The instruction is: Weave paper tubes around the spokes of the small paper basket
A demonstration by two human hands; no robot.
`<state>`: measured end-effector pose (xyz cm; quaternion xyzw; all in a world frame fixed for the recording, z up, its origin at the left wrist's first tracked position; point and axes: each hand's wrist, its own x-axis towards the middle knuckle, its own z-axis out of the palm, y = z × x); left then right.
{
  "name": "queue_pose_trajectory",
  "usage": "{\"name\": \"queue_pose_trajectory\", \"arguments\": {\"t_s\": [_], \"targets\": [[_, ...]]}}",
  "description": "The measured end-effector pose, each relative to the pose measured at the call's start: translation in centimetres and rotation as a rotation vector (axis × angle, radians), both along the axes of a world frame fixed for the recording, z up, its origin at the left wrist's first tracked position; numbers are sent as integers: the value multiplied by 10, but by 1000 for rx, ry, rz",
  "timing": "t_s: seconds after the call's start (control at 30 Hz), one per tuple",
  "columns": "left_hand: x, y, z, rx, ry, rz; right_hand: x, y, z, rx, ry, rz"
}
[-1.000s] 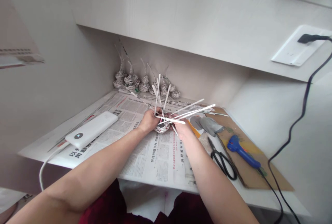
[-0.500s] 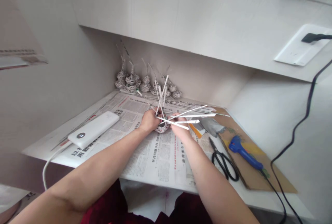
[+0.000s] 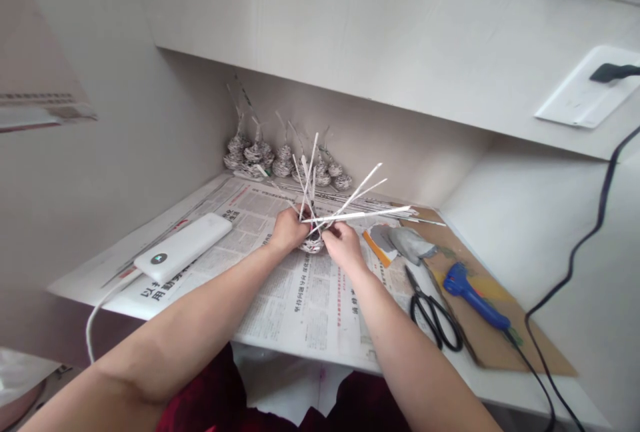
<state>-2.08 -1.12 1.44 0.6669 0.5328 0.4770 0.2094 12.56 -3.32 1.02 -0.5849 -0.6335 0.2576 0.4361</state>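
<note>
The long white paper sticks [image 3: 350, 200] have swung up since a moment ago: before, some pointed flat out to the right, and now two of them lean up toward the far wall while one lies flat above the right hand [image 3: 344, 245]. The right hand has also slid a little to the left, closer in. Both hands meet in the middle of the desk, on the newspaper [image 3: 300, 299], around a small woven paper ball [image 3: 313, 243]. The left hand [image 3: 289, 229] is curled around the left side of the ball. The right hand has its fingers bent and pressed on the right side, and it seems to pinch a stick, but I cannot tell for sure. More sticks poke straight up between the hands. Far back by the wall sits a row of little finished paper shapes [image 3: 285, 160]. To the left lies a white power bank [image 3: 183, 256] with a white cord. To the right lie black scissors [image 3: 434, 312], and further right a blue glue gun [image 3: 475, 302] rests on brown cardboard [image 3: 505, 345].
</note>
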Motion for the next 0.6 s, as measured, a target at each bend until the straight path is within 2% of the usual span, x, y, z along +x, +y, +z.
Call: {"name": "queue_pose_trajectory", "arguments": {"t_s": [0.2,0.3,0.4,0.5,0.6], "targets": [[-1,-3,6,-36,1,-16,1,1,1,29,19,-9],[-1,-2,6,-57,-50,-69,4,2,4,23,-11,-37],[-1,0,7,-121,-149,-165,8,4,5,6,-42,-49],[-4,0,13,-276,-243,-270,13,7,4,-3,-46,-26],[-13,-1,21,-427,-382,-458,20,12,2,-16,-37,-23]]}}
